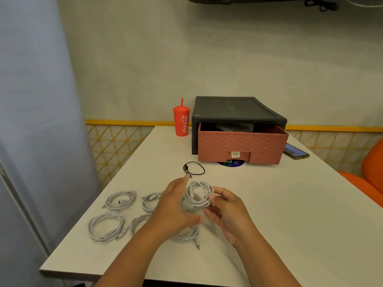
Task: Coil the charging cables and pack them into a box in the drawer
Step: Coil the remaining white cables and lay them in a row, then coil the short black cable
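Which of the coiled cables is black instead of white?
The small black cable, lying alone in front of the red drawer; the other coils are all white.

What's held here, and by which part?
A coiled white cable: the right hand pinches the coil's right edge; the left hand touches its left side.

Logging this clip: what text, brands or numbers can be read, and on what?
"Coca-Cola": white script on the red cup.
White sticker on the drawer front: barcode and print too small to read.
Round blue sticker under the drawer: lettering blurred, partly hidden.
Phone screen: unreadable.
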